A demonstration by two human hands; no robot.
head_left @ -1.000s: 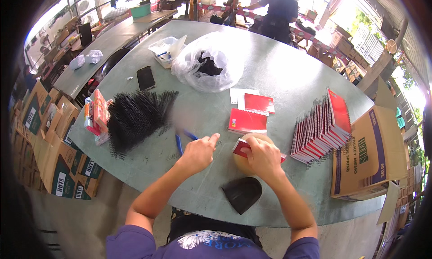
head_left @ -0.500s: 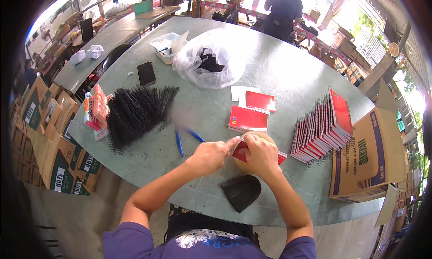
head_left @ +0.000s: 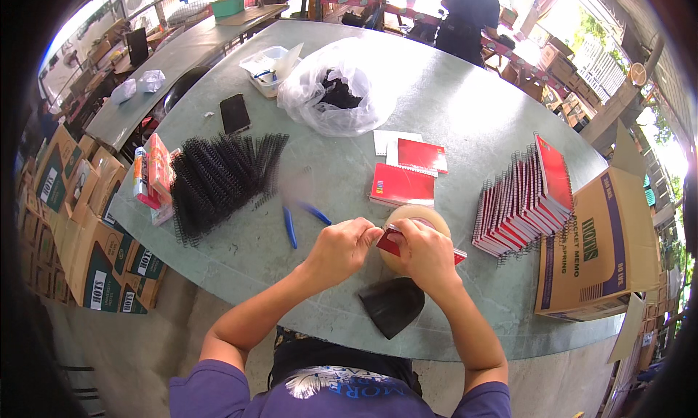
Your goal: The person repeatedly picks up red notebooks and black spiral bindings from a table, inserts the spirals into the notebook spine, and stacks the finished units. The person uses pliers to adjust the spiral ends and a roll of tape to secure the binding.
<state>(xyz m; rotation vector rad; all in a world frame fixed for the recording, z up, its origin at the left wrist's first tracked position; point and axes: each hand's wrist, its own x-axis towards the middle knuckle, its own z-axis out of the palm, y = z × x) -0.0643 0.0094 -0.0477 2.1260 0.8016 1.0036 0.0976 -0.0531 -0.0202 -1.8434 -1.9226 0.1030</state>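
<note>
A small red notebook [head_left: 388, 243] is in my right hand [head_left: 429, 256], its fingers closed over the cover and its far corner sticking out to the right. My left hand [head_left: 340, 249] pinches at the notebook's left end; whatever is between thumb and finger is hidden. Below the notebook lies a round tan disc [head_left: 429, 215], partly covered by my right hand. Nearer me is a curved black piece [head_left: 393, 307]. Blue-handled pliers [head_left: 290, 227] lie beyond my left hand, their head blurred. A stack of red notebooks [head_left: 402, 185] sits just beyond the disc.
Black spiral coils [head_left: 222, 174] are heaped at left beside a phone [head_left: 234, 114]. A plastic bag [head_left: 338, 91] with black contents stands at the back. Spiral-bound notebooks [head_left: 520, 200] are stacked at right by an open cardboard box [head_left: 596, 247]. A person [head_left: 469, 22] is in the background.
My left fingers have drawn back a little to the left and curled into a tighter pinch. My right hand still holds the notebook. The person in the background has shifted slightly.
</note>
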